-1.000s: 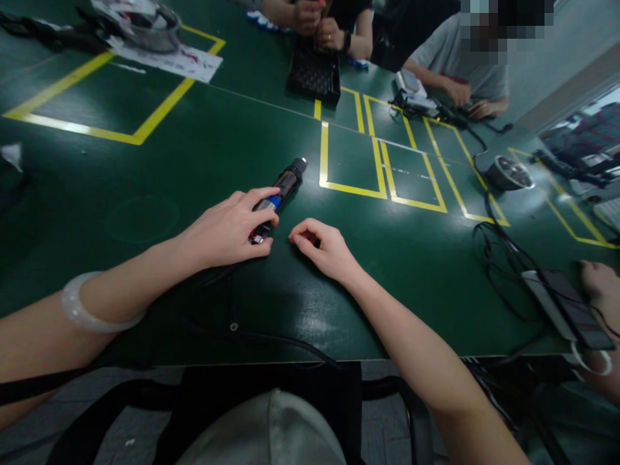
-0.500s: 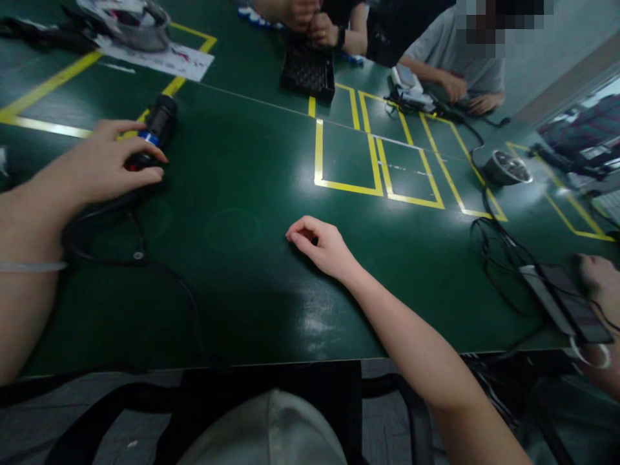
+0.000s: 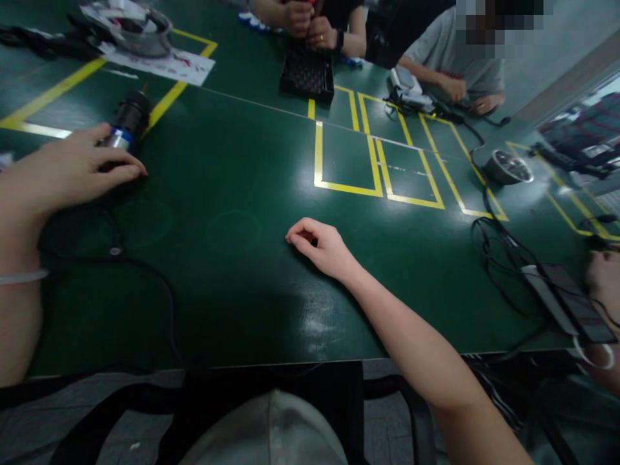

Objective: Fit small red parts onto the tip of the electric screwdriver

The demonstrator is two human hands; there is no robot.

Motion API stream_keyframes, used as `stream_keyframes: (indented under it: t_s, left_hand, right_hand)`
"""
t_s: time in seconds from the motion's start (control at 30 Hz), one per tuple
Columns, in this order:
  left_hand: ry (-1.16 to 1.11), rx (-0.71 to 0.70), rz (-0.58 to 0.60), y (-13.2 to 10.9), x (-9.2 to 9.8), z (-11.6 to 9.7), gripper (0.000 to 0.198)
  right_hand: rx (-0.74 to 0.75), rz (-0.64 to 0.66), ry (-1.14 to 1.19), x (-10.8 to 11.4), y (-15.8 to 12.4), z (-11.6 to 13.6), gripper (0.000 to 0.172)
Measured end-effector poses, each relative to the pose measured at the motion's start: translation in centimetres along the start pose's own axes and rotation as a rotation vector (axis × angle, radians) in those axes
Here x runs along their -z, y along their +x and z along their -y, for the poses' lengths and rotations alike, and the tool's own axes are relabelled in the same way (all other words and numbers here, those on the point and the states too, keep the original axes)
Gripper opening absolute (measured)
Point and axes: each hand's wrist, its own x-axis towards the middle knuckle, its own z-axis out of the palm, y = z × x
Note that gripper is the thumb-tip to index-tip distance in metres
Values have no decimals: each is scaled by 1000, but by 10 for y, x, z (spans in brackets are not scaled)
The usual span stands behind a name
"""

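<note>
At the left, my left hand (image 3: 72, 169) is wrapped over a corded electric screwdriver (image 3: 132, 116), black with a blue ring. A thin bit sticks out of its far end, and the hand covers most of its body. The black cord (image 3: 167, 290) loops from under my wrist to the table's front edge. My right hand (image 3: 322, 245) rests on the green table (image 3: 232, 310) near the middle, its fingers loosely curled with nothing visible in them.
A clear round container (image 3: 145, 42) stands on a paper sheet at back left. Across the table, one person's hands are over a black tray (image 3: 307, 77); another person sits further right. To the right are a metal bowl (image 3: 508, 168), tangled cables (image 3: 494, 245) and a phone (image 3: 576, 303).
My left hand and the screwdriver have moved left, and the tool has turned so that its bit shows. The cord shifted left too. My right hand stays put.
</note>
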Motion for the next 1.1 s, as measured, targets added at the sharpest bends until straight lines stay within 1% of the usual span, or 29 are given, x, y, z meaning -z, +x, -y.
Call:
stream_keyframes:
  t_s: [0.1, 0.33, 0.4, 0.5, 0.57, 0.63, 0.73, 0.83, 0.9, 1.0, 1.07, 1.1]
  left_hand:
    - [109, -40, 59, -3, -1, 1, 130]
    - [167, -42, 68, -7, 8, -14, 120]
    - [214, 4, 79, -8, 8, -14, 110]
    - [289, 117, 111, -9, 7, -9, 80]
    - [330, 128, 132, -9, 7, -8, 62]
    - [353, 127, 153, -8, 9, -11, 54]
    - [380, 181, 175, -8, 12, -16, 54]
    - [422, 249, 187, -10, 11, -17, 60]
    - [410, 292, 155, -14, 9, -15, 68]
    - [328, 385, 53, -19, 7, -15, 81]
    - [274, 428, 29, -20, 9, -20, 82]
    - [256, 428, 43, -20, 12, -25, 80]
  right_hand:
    - [0, 11, -7, 0, 0, 0, 15]
    - [5, 16, -13, 0, -1, -1, 15]
    - [-8, 19, -20, 0, -1, -2, 15]
    - [-14, 21, -25, 0, 0, -2, 15]
    - [-7, 21, -24, 1, 0, -2, 15]
    - [0, 18, -19, 1, 0, -1, 14]
    - [-3, 17, -16, 1, 0, 0, 15]
    - [-14, 23, -24, 1, 0, 1, 15]
    - [-14, 24, -26, 2, 0, 1, 15]
    - [-5, 27, -16, 2, 0, 1, 15]
    - [-3, 33, -14, 2, 0, 1, 15]
    - [-4, 35, -16, 2, 0, 0, 15]
